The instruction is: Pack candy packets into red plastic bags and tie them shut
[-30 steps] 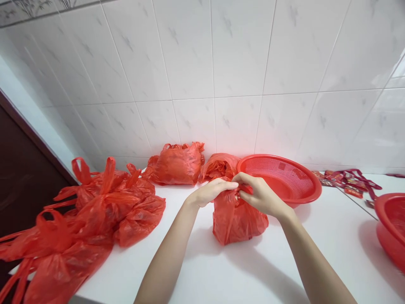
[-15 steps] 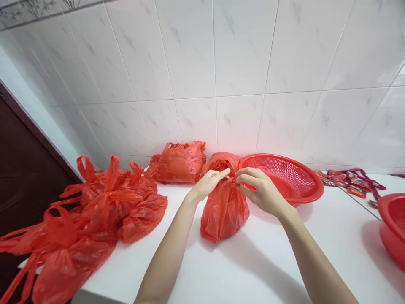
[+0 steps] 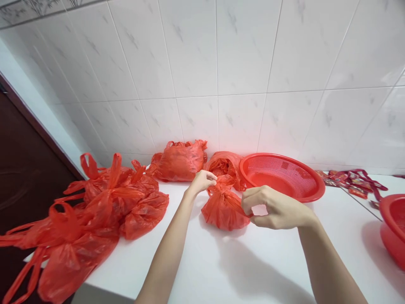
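A filled red plastic bag (image 3: 224, 211) rests on the white table in front of me, its neck gathered into a knot. My left hand (image 3: 204, 182) pinches one handle of the bag at the upper left of the knot. With thumb and fingers closed, my right hand (image 3: 268, 207) grips the other handle, which is pulled out to the right and toward me. What lies inside the bag cannot be made out.
Several filled red bags (image 3: 79, 253) are heaped at the left table edge. Against the tiled wall stand another full bag (image 3: 182, 162), an open-mouthed red bag (image 3: 229, 162) and a red colander (image 3: 281, 177). At right are small red packets (image 3: 354, 183) and a red basin (image 3: 394, 228).
My right hand has moved down and toward me, drawing its handle out. The bag's neck has tightened into a knot and its body sits lower and rounder. The left hand shifted slightly left.
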`<move>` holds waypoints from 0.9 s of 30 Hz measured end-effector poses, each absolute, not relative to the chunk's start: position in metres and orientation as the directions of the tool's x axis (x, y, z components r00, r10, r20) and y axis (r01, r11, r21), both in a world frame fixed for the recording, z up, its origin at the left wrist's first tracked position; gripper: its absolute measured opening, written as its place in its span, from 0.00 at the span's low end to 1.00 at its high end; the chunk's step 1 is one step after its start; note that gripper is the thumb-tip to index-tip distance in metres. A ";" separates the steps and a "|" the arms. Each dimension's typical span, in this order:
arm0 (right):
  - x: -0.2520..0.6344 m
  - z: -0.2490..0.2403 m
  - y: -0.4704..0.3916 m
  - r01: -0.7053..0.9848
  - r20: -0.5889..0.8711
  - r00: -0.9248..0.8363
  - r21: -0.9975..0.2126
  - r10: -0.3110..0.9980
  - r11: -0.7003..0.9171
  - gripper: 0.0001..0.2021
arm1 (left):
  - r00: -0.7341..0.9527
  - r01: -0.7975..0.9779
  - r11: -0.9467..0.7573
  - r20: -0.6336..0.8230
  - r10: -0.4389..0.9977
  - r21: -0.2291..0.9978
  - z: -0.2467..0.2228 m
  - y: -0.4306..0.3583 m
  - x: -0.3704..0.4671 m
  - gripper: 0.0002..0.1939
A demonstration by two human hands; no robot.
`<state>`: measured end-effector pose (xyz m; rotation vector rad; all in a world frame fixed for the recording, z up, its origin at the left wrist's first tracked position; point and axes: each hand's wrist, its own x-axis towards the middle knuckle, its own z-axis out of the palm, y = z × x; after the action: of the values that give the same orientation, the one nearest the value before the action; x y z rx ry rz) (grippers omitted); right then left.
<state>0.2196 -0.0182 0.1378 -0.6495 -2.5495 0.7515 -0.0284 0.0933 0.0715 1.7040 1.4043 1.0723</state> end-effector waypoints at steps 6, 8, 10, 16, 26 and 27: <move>0.222 0.135 -0.009 0.181 0.380 -0.589 -0.799 0.714 0.574 0.03 | 0.041 0.295 -0.341 0.345 0.938 0.893 0.090 0.083 -0.022 0.18; 0.219 0.132 -0.006 0.105 0.437 -0.484 -0.831 0.758 0.546 0.05 | 0.042 0.182 -0.431 0.431 0.901 0.884 0.102 0.071 -0.016 0.21; 0.213 0.128 -0.004 0.070 0.506 -0.388 -0.817 0.770 0.573 0.06 | 0.064 0.064 -0.509 0.505 0.860 0.858 0.112 0.056 -0.008 0.19; 0.193 0.118 -0.002 0.241 0.661 -0.174 -0.690 0.730 0.682 0.04 | 0.210 0.029 -0.704 0.684 0.698 0.710 0.121 0.021 0.015 0.10; 0.192 0.123 -0.007 0.323 0.596 -0.053 -0.749 0.801 0.578 0.05 | 0.336 0.122 -0.867 0.802 0.495 0.484 0.125 0.002 0.024 0.25; 0.192 0.124 -0.008 0.326 0.598 -0.024 -0.753 0.801 0.572 0.05 | 0.314 0.112 -0.855 0.799 0.514 0.506 0.124 0.001 0.026 0.28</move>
<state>0.1924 -0.0083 0.1245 -0.9696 -1.6094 0.4959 0.0264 0.0012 0.1238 2.2289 0.5588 1.5560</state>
